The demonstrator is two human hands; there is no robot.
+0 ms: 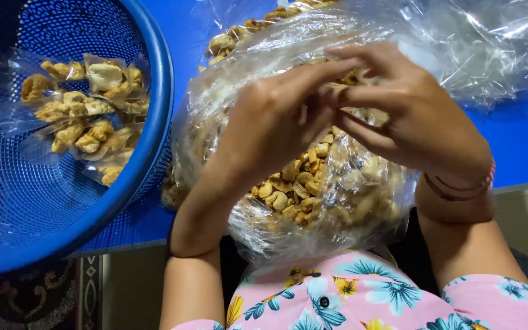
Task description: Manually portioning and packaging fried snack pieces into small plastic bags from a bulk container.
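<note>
1. The left hand (270, 122) and right hand (398, 116) are seen closed together, fingertips pinching thin clear film.
2. The large clear bag (313, 177) of fried snacks is propped against the blue desk (520, 140) edge and the lap.
3. The bag is judged bulky, light, slippery, with brittle contents; gathered film at the top is the advised hold.
4. A blue basket (154, 91) of small packets (87, 116) stands left.

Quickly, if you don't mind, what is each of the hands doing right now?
Left hand: fingers curled, pinching the clear plastic of the big snack bag.
Right hand: fingers pinched on the same plastic.
</note>
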